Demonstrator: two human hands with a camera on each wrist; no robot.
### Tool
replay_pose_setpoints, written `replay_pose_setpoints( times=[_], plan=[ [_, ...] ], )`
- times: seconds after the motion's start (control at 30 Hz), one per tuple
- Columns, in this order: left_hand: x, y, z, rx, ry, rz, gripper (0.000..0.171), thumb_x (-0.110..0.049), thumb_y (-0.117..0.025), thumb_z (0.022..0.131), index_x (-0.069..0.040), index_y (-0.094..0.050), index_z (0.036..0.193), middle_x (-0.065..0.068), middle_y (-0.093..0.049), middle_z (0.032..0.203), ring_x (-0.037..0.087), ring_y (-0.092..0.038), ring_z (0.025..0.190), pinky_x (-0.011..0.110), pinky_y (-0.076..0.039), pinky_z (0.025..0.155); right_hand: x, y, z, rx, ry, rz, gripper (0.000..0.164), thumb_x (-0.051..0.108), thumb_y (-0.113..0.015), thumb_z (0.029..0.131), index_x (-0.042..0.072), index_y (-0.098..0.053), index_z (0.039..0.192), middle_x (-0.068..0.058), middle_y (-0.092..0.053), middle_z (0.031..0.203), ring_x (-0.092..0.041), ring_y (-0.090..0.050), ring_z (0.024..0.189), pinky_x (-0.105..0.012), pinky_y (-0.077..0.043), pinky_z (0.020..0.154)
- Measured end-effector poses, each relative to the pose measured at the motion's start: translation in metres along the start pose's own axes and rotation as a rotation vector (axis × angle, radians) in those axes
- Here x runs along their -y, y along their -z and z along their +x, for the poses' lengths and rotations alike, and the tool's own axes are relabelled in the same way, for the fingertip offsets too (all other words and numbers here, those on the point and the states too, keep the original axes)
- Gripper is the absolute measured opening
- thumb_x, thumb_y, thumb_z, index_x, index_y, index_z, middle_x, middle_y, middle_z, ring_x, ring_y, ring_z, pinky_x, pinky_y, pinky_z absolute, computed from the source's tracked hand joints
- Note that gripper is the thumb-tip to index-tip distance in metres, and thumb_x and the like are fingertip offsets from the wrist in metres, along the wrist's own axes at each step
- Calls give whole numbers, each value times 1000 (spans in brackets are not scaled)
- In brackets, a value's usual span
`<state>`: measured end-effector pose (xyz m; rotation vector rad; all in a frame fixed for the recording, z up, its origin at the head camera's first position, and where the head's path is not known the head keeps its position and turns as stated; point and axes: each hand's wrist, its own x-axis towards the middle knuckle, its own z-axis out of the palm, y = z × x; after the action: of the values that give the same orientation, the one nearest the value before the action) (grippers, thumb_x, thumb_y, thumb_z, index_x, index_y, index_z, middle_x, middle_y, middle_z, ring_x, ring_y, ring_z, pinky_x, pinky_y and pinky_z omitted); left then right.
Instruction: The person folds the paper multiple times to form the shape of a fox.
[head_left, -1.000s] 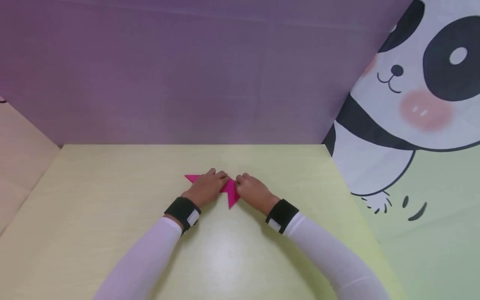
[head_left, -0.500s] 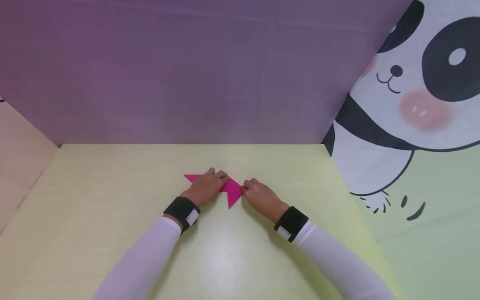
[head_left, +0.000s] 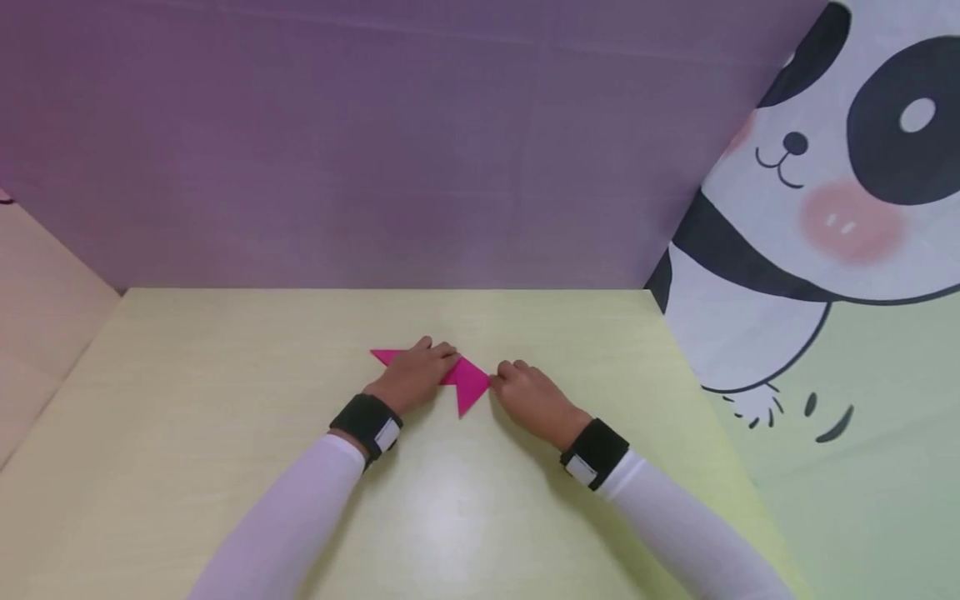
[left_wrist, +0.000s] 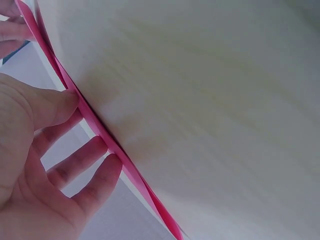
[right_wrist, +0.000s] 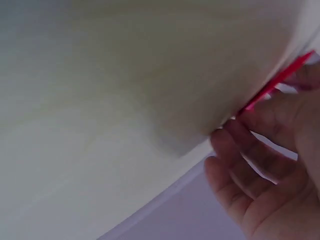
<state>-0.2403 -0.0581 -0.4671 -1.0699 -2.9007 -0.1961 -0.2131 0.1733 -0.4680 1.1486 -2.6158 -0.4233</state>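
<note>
A pink piece of folded paper (head_left: 470, 387) lies flat on the table, with pointed corners at its left, bottom and right. My left hand (head_left: 415, 375) covers its middle. In the left wrist view the thumb and fingertips (left_wrist: 112, 162) of that hand press the paper (left_wrist: 132, 172) against the table, spread along it. At the right point of the paper is my right hand (head_left: 536, 402), pinching that tip between thumb and fingers. The right wrist view shows the red-pink edge (right_wrist: 280, 80) running in beside the right thumb, and the other fingers (right_wrist: 225, 185) bent below it.
The pale wooden table (head_left: 225, 483) reaches back to a purple cloth backdrop (head_left: 337, 150). A panda-printed cloth (head_left: 825, 350) hangs at the right. Both wrists wear black bands (head_left: 595, 454) over white sleeves.
My right hand has slid right and slightly toward me along the paper to its tip, and the right part of the paper now shows flat. The left hand has stayed in place.
</note>
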Motion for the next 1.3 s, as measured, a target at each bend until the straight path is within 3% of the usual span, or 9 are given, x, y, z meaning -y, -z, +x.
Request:
replay_pose_setpoints(
  times=[0.23,0.43,0.6,1.03,1.3],
  plan=[
    [3,2,-3,-1,9,-3,44,-12,-63,92,-12,-56,136,5,-56,136,26,-52,119,32,-51,96,-1,9,25,-32,10,97,35,19,-68,89,3,-64,121,-10,-65,107,-21,-61,90,-24,-55,78],
    [2,0,-3,0,14,-11,46,-15,-65,91,-13,-56,136,5,-57,135,25,-52,117,32,-52,94,3,7,44,28,28,94,35,20,-68,90,4,-65,120,-9,-62,103,-19,-57,88,-23,-54,76],
    [1,1,-4,3,16,-18,46,-15,-65,91,-12,-56,136,6,-57,136,26,-52,116,32,-52,94,9,3,46,79,14,97,32,19,-65,92,3,-64,119,-10,-60,101,-20,-55,87,-22,-54,73],
    [2,0,-3,-38,9,-46,39,-11,-60,94,-10,-59,132,5,-59,132,26,-53,112,31,-51,92,18,4,52,34,-19,71,21,12,-59,94,-1,-66,109,-12,-59,94,-21,-55,81,-24,-54,72],
    [10,-9,0,-105,50,-228,37,-3,-59,92,-12,-62,127,2,-64,125,23,-53,103,30,-47,89,17,-1,57,-4,-22,89,20,8,-62,91,2,-68,109,-10,-61,93,-20,-58,78,-23,-53,73]
  ],
)
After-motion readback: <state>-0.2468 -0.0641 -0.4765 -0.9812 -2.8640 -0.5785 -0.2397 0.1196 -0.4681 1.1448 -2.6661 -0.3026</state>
